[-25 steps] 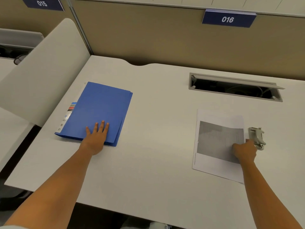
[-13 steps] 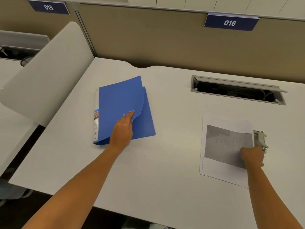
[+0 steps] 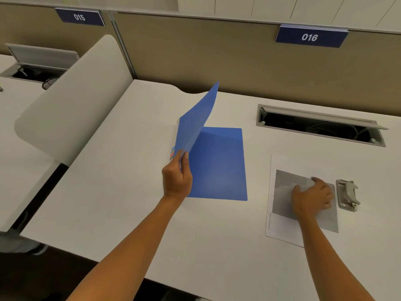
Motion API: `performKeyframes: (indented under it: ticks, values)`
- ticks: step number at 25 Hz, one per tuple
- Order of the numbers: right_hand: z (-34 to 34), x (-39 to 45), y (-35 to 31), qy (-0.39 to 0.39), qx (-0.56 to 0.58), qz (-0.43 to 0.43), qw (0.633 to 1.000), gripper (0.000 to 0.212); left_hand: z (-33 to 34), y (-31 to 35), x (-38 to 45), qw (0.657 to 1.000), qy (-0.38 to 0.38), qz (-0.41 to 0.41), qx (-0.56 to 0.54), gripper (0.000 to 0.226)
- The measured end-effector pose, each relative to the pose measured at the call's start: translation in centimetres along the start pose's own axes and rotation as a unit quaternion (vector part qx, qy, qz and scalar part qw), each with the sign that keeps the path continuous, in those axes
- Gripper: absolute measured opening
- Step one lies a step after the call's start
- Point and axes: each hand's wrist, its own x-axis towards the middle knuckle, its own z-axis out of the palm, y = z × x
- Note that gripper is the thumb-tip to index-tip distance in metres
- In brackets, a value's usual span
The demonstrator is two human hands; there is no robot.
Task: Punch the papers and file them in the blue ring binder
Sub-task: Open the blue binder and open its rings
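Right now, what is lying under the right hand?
The right hand rests flat on the papers, a white sheet with a grey printed block, lying on the desk. The part beneath the palm is covered. The metal punch sits beside it, untouched.

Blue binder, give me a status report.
Left hand pinching blue binder cover, lifted open. Right hand flat on papers, unpunched. Hole punch beside them, untouched.
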Motion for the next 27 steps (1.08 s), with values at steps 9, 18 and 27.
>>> performKeyframes:
  ticks: [9,18,27]
  values:
    - [5.4,-7.9,-5.5,-0.201,0.057,-0.31,0.927,0.048,-3.1,0.1,3.2,0.907,0.274,-0.277,-0.158,0.036]
    - [8.8,-11.3,-7.0,-0.346,0.025,-0.332,0.877,0.053,-6.2,-7.3,2.7,0.814,0.398,-0.414,-0.089,0.024]
    - [8.7,-11.5,-7.6,-0.323,0.036,-0.302,0.896,0.05,-4.6,-10.8,0.7,0.81,0.222,-0.497,0.219,0.085]
